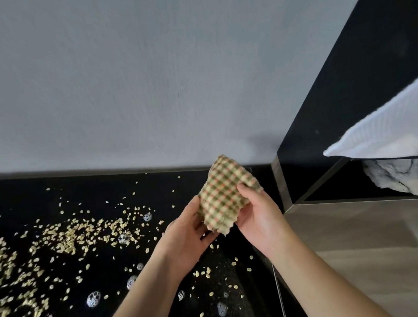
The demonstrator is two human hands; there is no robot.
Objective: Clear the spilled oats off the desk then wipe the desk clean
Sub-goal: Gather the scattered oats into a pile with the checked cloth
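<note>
- Checked green-and-red woven cloth [226, 194] held above the glossy black desk [155, 186], between both hands.
- Left hand [188, 236] cups its lower edge, fingers curled under.
- Right hand [256, 214] pinches the right side, thumb on top.
- Pale oat flakes [70, 237] and soap-bubble blobs [93, 299] scattered across the desk, left of the hands.

I find no writing to read from here — no label, brand, number or sign on anything in my view. The checked cloth [226, 194] carries only its woven plaid, and the black desk [93, 188] bears no lettering.
</note>
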